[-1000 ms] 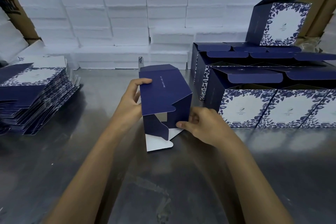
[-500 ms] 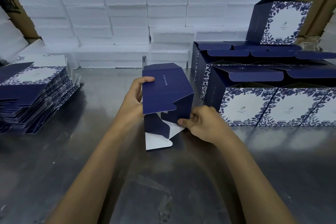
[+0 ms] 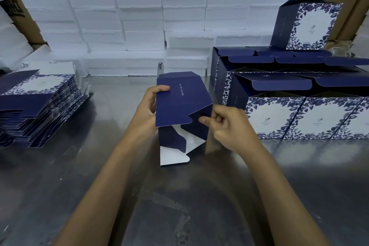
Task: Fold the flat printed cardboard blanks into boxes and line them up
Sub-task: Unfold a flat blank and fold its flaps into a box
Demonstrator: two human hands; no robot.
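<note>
A half-folded navy blue box (image 3: 179, 106) stands on the metal table (image 3: 99, 175) in the middle, its open end facing me with a white flap lying on the table. My left hand (image 3: 147, 110) grips its left side, thumb on the top panel. My right hand (image 3: 227, 126) is at the box's right edge with curled fingers, thumb tip against the side flap. A stack of flat printed blanks (image 3: 38, 106) lies at the left. Folded boxes (image 3: 299, 110) with blue floral fronts stand in rows at the right, one more box (image 3: 307, 26) on top.
White foam boxes (image 3: 123, 26) are stacked along the back of the table. Brown cartons stand behind them. Bare metal surface stretches in front of the box towards me.
My right hand has lifted from the lower flaps to the box's right edge. The box has shifted slightly up and back. My left hand keeps its grip.
</note>
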